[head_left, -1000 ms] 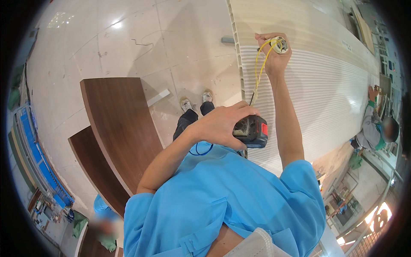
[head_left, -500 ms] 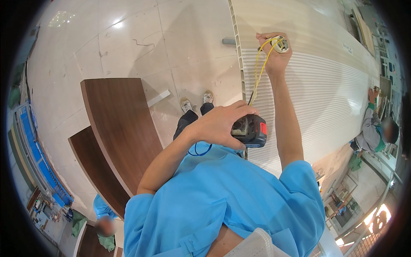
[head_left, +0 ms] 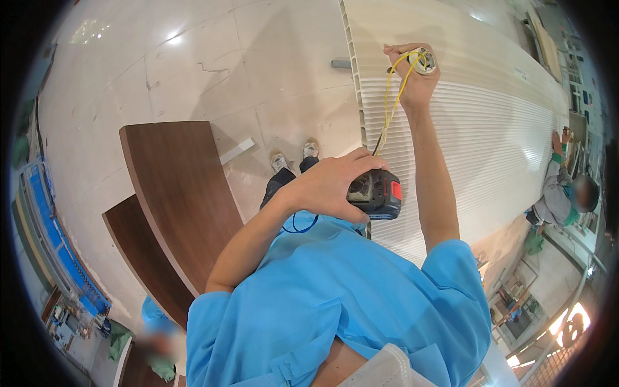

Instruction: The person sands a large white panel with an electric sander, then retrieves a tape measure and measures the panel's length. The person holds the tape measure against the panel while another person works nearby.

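Note:
My left hand [head_left: 335,184] is wrapped over a black battery pack with a red button [head_left: 377,195], close to my blue shirt. At arm's length, my right hand [head_left: 418,80] is closed around a short white cylinder [head_left: 423,62] whose round end faces up; its exact kind does not show. Yellow wires [head_left: 389,106] hang from this cylinder and run down toward the battery pack. Where they end is hidden behind my left hand. Below my left wrist hangs a thin blue cord loop [head_left: 301,226].
A large cream ribbed panel [head_left: 477,129] lies under my right arm. To the left stand dark brown boards [head_left: 180,180], with a pale strip [head_left: 237,150] on the tiled floor beside them. A person in grey [head_left: 556,193] works at the panel's far right; another person in blue [head_left: 155,316] is at lower left.
The view shifts slightly. Both my hands keep their grip on the battery pack and the cylinder. At the right, the other person's hands have moved a little apart.

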Available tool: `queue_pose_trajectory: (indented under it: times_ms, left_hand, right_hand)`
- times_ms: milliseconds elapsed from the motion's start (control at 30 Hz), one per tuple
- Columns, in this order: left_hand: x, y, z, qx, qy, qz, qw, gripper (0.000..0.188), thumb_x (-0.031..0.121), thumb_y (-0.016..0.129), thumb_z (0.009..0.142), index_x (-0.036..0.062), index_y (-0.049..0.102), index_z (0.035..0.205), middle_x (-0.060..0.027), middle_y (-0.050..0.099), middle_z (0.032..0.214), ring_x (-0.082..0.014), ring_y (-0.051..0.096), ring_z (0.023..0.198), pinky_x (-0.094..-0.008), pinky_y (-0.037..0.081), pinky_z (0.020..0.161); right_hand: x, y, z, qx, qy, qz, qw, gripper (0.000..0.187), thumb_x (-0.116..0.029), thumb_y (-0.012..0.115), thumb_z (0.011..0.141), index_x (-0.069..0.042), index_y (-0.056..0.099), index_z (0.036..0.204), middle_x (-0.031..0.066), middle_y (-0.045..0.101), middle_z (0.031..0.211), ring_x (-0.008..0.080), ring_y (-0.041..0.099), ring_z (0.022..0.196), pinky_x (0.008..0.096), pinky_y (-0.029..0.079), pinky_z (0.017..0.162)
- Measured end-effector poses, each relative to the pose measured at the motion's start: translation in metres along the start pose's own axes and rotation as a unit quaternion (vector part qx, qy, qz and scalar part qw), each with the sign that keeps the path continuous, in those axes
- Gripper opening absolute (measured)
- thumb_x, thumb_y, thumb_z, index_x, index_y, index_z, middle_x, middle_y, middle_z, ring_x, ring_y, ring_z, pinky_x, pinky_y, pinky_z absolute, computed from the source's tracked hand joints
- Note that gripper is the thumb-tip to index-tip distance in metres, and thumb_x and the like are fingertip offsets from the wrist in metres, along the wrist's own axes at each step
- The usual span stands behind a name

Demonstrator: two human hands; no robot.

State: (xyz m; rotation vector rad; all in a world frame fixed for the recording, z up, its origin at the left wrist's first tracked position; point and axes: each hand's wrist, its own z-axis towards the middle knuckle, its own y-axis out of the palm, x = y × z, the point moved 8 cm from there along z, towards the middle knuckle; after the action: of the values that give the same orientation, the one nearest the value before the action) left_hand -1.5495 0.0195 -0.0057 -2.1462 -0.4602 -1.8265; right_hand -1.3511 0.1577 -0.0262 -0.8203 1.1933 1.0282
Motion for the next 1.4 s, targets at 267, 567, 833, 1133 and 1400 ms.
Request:
queue_pose_trajectory:
  times_ms: [267,567,833,1133,1400]
  left_hand:
    - [0.000,-0.006,0.003,0.000,0.003,-0.001,1.000,0.085,0.030,0.085,0.063,0.0145,0.053,0.140,-0.0099,0.056,0.126,-0.0312,0.063,0.111,-0.0407,0.051,0.094]
    - [0.002,-0.012,0.003,0.005,0.006,0.000,1.000,0.087,0.029,0.086,0.064,0.0128,0.052,0.143,-0.0109,0.053,0.131,-0.0321,0.060,0.117,-0.0401,0.050,0.098]
    - [0.001,-0.017,0.006,0.006,0.016,-0.007,1.000,0.088,0.030,0.087,0.064,0.0120,0.052,0.142,-0.0120,0.053,0.130,-0.0321,0.061,0.116,-0.0406,0.050,0.099]
    - [-0.001,-0.024,0.010,0.006,-0.007,-0.026,1.000,0.087,0.028,0.087,0.063,0.0130,0.052,0.142,-0.0124,0.052,0.131,-0.0319,0.059,0.118,-0.0407,0.048,0.100]
    - [0.007,-0.032,0.013,0.042,0.042,-0.017,0.998,0.088,0.026,0.087,0.063,0.0112,0.052,0.142,-0.0135,0.053,0.130,-0.0340,0.057,0.119,-0.0410,0.048,0.101]
  right_hand:
    - [-0.001,0.003,0.003,0.010,0.016,0.009,1.000,0.015,0.008,0.071,0.086,0.000,0.063,0.096,0.0131,0.073,0.093,0.0254,0.074,0.098,0.0390,0.060,0.089]
    - [-0.001,0.001,0.016,0.008,-0.001,-0.006,1.000,0.014,0.010,0.070,0.087,0.001,0.064,0.096,0.0134,0.073,0.093,0.0267,0.074,0.098,0.0390,0.059,0.093]
    - [-0.009,0.008,0.022,0.002,-0.015,0.010,1.000,0.017,0.006,0.075,0.085,-0.001,0.062,0.094,0.0122,0.074,0.091,0.0217,0.073,0.093,0.0335,0.059,0.083]
    - [0.004,0.017,0.028,0.007,0.011,-0.014,1.000,0.015,0.010,0.069,0.087,0.002,0.063,0.097,0.0144,0.073,0.096,0.0275,0.074,0.097,0.0383,0.058,0.093]
    - [-0.008,0.011,0.050,0.004,-0.038,0.011,0.999,0.014,0.007,0.071,0.087,0.000,0.064,0.097,0.0111,0.073,0.093,0.0235,0.073,0.094,0.0342,0.058,0.085]
